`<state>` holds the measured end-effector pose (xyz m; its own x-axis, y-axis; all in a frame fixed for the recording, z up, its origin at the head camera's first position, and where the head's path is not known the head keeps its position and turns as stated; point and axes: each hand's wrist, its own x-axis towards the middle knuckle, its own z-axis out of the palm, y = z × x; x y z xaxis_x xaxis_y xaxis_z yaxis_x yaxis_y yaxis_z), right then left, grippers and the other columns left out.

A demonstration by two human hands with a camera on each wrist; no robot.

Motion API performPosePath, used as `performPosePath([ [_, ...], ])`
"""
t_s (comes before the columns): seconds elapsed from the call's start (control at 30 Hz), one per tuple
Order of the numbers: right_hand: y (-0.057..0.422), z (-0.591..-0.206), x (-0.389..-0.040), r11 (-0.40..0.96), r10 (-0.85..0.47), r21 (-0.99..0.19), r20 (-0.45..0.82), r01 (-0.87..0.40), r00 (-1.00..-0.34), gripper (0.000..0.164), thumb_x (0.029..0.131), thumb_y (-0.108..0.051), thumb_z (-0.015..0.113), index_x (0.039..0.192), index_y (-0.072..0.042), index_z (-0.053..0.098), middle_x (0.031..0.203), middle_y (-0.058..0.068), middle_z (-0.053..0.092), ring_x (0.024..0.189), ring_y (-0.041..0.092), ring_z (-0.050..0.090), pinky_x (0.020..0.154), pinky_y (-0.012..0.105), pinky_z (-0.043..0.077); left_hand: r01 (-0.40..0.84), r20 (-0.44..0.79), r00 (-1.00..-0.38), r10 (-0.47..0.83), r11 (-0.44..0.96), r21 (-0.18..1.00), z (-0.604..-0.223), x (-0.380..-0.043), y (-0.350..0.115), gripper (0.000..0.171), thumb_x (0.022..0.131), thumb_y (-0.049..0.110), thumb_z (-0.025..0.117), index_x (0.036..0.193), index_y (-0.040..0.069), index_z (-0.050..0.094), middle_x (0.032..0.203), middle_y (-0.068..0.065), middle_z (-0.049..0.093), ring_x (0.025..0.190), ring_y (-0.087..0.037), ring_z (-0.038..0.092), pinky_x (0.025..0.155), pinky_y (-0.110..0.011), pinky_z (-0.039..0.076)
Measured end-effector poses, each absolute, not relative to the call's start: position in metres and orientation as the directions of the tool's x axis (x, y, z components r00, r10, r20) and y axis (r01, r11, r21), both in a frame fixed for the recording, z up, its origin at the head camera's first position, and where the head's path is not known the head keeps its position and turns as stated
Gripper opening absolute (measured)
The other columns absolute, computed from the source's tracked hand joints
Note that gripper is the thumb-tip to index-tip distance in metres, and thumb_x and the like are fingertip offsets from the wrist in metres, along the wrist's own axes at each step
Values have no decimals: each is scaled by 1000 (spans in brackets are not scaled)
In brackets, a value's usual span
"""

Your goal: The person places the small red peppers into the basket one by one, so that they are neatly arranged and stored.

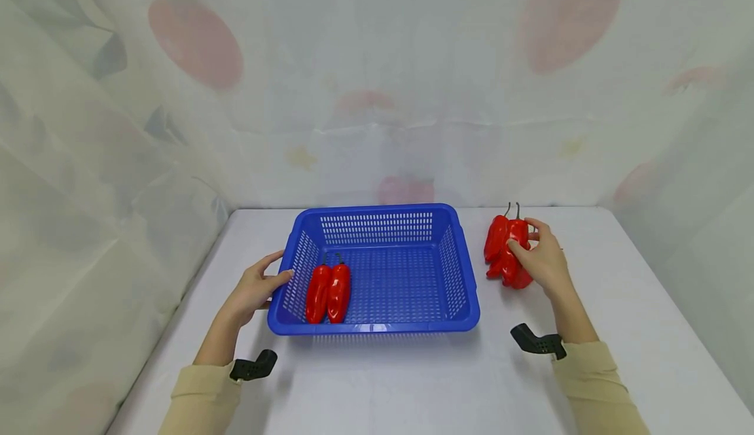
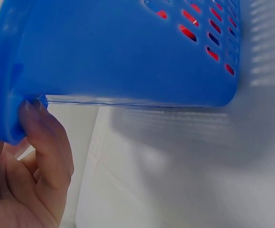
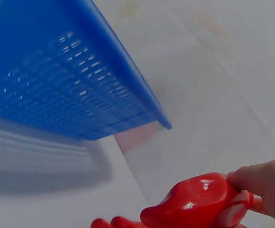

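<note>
A blue plastic basket with slotted walls stands on the white table, two red peppers lying side by side at its left end. My left hand grips the basket's left rim, thumb on top; in the left wrist view its fingers curl under the rim. To the right of the basket is a small pile of red peppers with green stems. Over this pile my right hand pinches one red pepper between thumb and fingers. The right wrist view shows that pepper above other pepper tips.
White patterned sheeting rises behind the table and along both sides. Black wrist devices sit at both sleeve cuffs. The basket's right wall stands a short way left of the pepper pile.
</note>
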<state>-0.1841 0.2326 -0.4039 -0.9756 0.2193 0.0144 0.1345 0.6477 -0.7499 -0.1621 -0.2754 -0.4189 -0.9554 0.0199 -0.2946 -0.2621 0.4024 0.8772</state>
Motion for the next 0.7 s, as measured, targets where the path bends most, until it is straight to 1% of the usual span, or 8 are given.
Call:
performPosePath([
  [0.03, 230, -399, -184, 646, 206, -754, 17, 123, -978, 67, 90, -25, 56, 143, -3, 22, 129, 31, 40, 109, 44, 46, 81, 54, 50, -262, -295, -955, 20, 401, 878, -419, -162, -275, 70, 89, 33, 60, 147, 18, 23, 111, -27, 60, 76, -25, 68, 62, -43, 57],
  [0.17, 222, -388, -186, 654, 155, -753, 33, 77, -987, 67, 91, -27, 55, 144, -4, 21, 130, 32, 41, 110, 46, 47, 82, 57, 49, -262, -295, -955, 20, 403, 877, -418, -162, -275, 70, 89, 32, 59, 147, 18, 23, 110, -27, 60, 76, -25, 68, 62, -43, 57],
  [0.3, 216, -380, -190, 654, 137, -752, 11, 82, -990, 69, 91, -30, 54, 145, -8, 18, 133, 30, 40, 109, 45, 49, 82, 58, 48, -261, -294, -956, 20, 406, 876, -417, -161, -275, 69, 90, 32, 59, 147, 18, 23, 111, -28, 60, 76, -25, 68, 62, -43, 57],
  [0.5, 206, -371, -195, 648, 117, -756, -21, 92, -993, 71, 90, -29, 55, 146, -11, 15, 135, 29, 39, 109, 45, 49, 83, 58, 48, -265, -298, -954, 21, 402, 876, -416, -161, -274, 69, 90, 32, 59, 147, 18, 23, 111, -28, 60, 77, -26, 68, 63, -43, 57],
  [0.7, 196, -365, -197, 632, 62, -773, -10, 48, -998, 73, 89, -28, 57, 146, -13, 15, 135, 27, 39, 111, 44, 49, 84, 58, 47, -268, -302, -953, 22, 398, 877, -416, -161, -274, 69, 90, 32, 59, 147, 18, 23, 111, -27, 60, 78, -26, 68, 63, -43, 57],
])
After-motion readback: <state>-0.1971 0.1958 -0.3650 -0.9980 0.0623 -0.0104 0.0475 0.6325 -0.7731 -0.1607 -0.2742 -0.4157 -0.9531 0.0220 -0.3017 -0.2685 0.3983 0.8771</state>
